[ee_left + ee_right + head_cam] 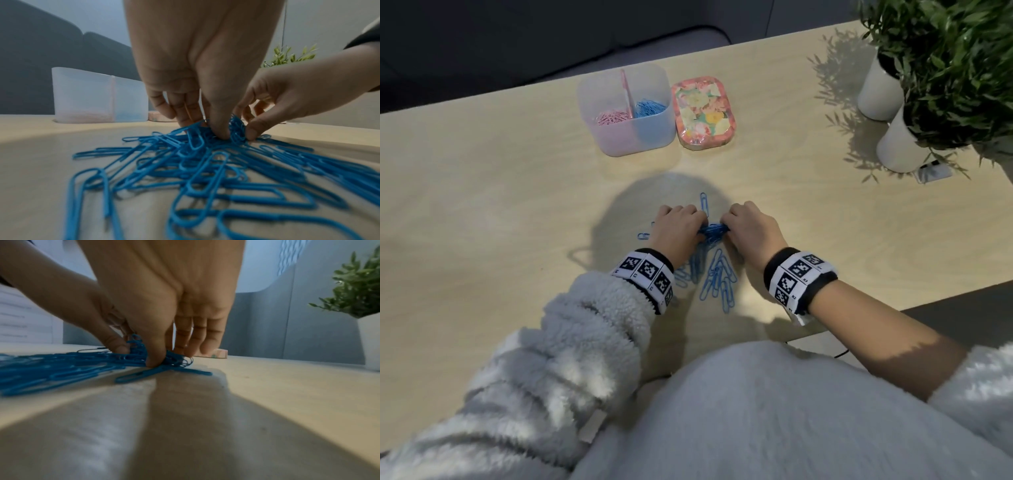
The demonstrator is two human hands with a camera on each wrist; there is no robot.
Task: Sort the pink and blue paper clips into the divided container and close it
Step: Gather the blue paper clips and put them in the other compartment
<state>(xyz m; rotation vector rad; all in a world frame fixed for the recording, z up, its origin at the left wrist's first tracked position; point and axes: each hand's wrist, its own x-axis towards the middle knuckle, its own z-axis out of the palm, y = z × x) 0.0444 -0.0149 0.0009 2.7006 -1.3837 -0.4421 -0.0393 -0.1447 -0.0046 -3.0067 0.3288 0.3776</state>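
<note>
Head view is showing both hands bunching blue paper clips [711, 233] on the worktop [482, 205] — left hand [677, 229] and right hand [751, 228] pinching the clump. Squeezing firmly, lifting together — then carrying to the divided container [626, 113], blue side, should avoid spills.

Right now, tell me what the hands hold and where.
Both the left hand and right hand pinch one bunch of blue paper clips from opposite sides, fingertips on the table.
</note>
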